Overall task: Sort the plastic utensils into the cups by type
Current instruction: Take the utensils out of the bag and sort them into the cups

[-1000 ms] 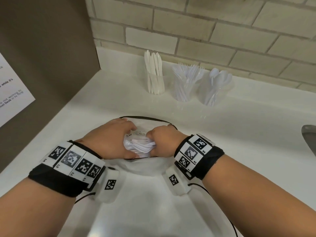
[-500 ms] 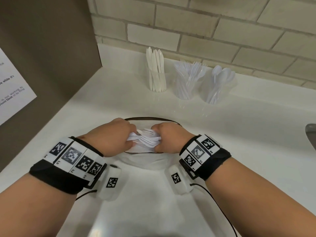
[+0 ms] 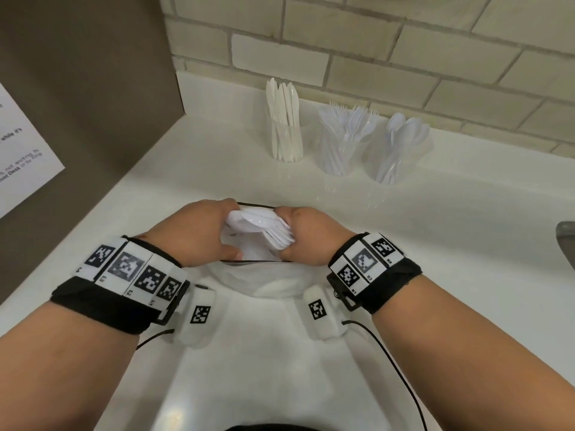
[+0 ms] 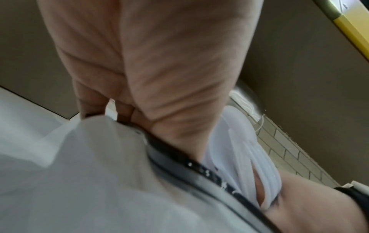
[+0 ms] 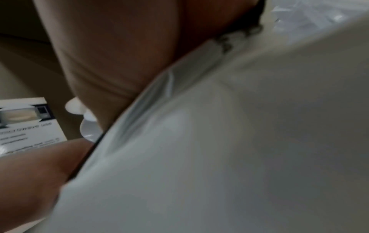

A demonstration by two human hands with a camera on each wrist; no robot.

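The paper notice on the left panel shows "while it's", "not working" and "Desk".

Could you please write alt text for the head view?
Both hands, left and right, grip a bundle of white plastic utensils over a white bag. Three clear cups by the brick wall hold knives, forks and spoons.
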